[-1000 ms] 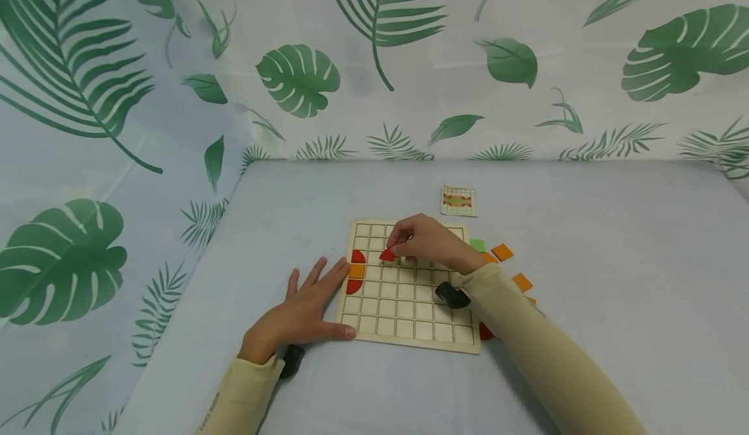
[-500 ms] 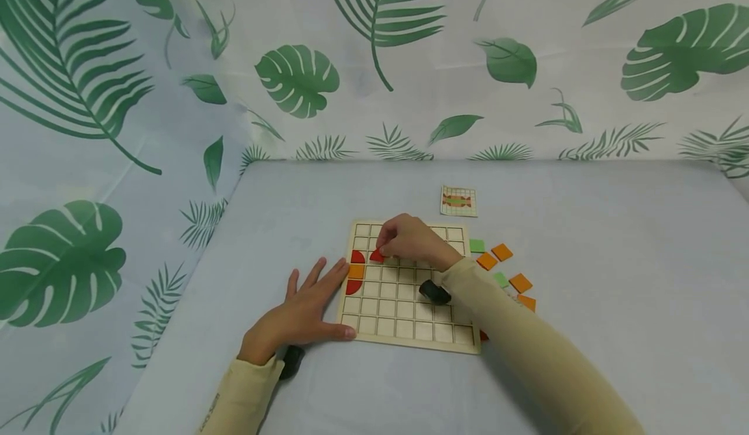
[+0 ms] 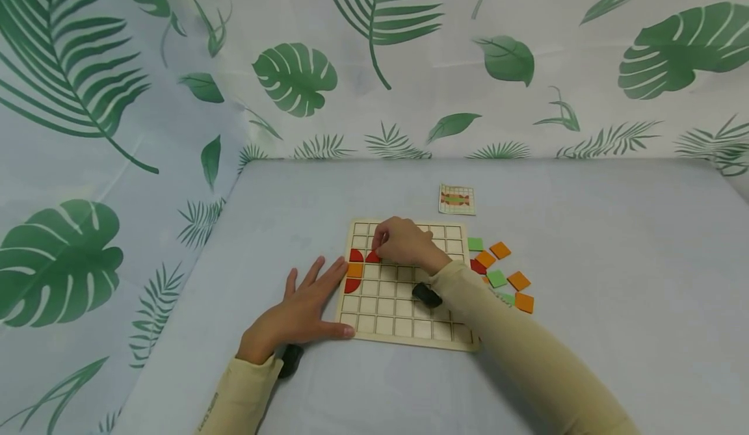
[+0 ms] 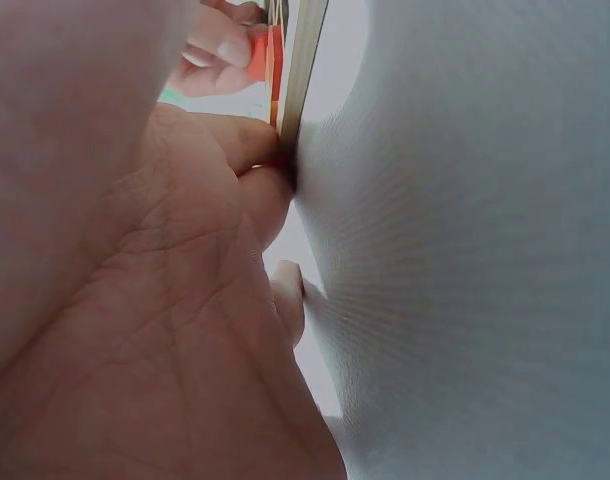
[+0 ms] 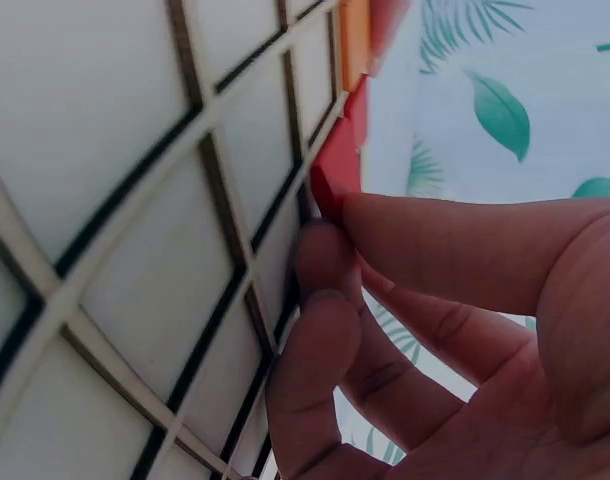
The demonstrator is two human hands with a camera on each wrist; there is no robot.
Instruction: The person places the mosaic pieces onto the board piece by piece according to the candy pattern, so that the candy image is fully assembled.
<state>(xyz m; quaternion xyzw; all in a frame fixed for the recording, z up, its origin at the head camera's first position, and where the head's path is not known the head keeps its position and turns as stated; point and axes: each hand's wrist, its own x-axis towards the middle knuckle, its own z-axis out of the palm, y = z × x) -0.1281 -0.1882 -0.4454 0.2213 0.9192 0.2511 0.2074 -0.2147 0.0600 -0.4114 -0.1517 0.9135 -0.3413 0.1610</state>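
A square wooden grid board (image 3: 404, 340) lies on the table. My right hand (image 3: 404, 241) pinches a red quarter-circle tile (image 5: 335, 172) between thumb and fingers, at a cell in the board's second column. Along the left column sit an orange square tile (image 3: 354, 270) and two red quarter-circle tiles, one above it (image 3: 356, 255) and one below it (image 3: 352, 285). My left hand (image 3: 301, 311) is spread flat, its fingertips and thumb touching the board's left edge. In the left wrist view, the palm (image 4: 175, 290) fills much of the picture and the fingers meet the board's side (image 4: 303, 75).
Right of the board lie several loose tiles: orange squares (image 3: 518, 281), green squares (image 3: 497, 279) and a red piece (image 3: 477, 266) partly hidden. Behind the board is a small pattern card (image 3: 457, 199). A leaf-printed cloth (image 3: 409, 64) stands behind the table.
My right hand has moved left with the red quarter-circle tile, from around the third column to the second. More loose tiles show beside my right sleeve. The left hand stays at the board's edge.
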